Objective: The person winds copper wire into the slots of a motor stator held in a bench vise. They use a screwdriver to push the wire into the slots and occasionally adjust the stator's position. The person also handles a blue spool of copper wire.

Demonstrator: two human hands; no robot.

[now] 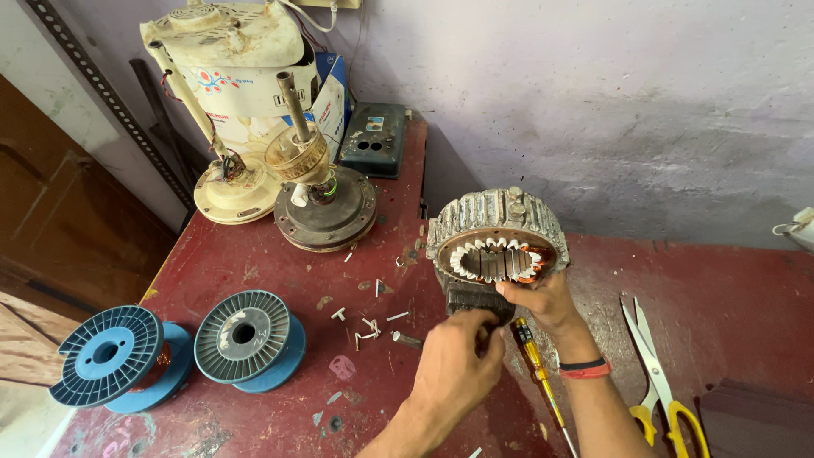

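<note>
A round grey motor stator (496,219) with white slot liners and copper windings stands tilted on its edge on the red table (280,280). My right hand (543,301), with a red and black band at the wrist, grips its lower rim, thumb inside the bore. My left hand (454,365) is curled with its fingertips on the dark block (466,298) under the stator. A screwdriver (532,352) with a yellow and red handle lies on the table between my forearms.
Scissors (657,373) with yellow handles lie to the right. Two blue wire spools (246,337) (110,356) sit front left. Small white pieces (366,324) are scattered mid-table. Two fan motors (326,212) (233,191), a white housing (229,59) and a dark box (373,140) stand at the back.
</note>
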